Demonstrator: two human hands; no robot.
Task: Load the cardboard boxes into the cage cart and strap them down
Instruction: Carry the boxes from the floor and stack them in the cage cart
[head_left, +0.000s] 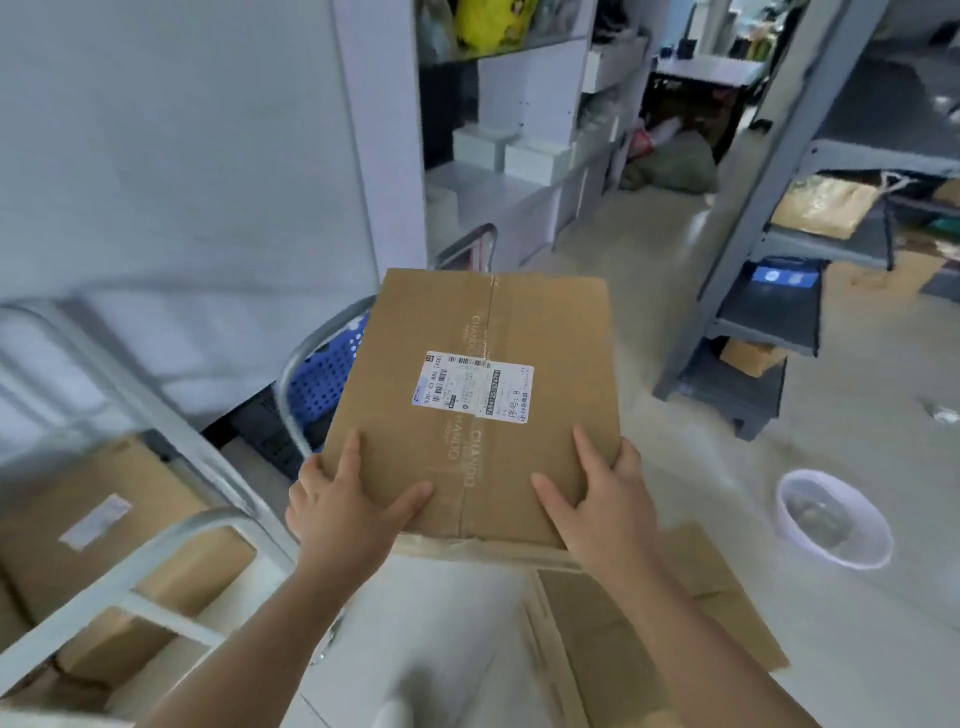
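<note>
- Two hands on one cardboard box (483, 395): left hand (343, 506) and right hand (597, 499) clamping near corners, thumbs on top, for level carry.
- Box raised above floor, right of cage cart (156, 415).
- Another box (119, 551) already inside cart; straps unseen.

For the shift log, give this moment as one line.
step: loading | box: held by both hands | left hand | right hand | cart: left, holds boxes
</note>
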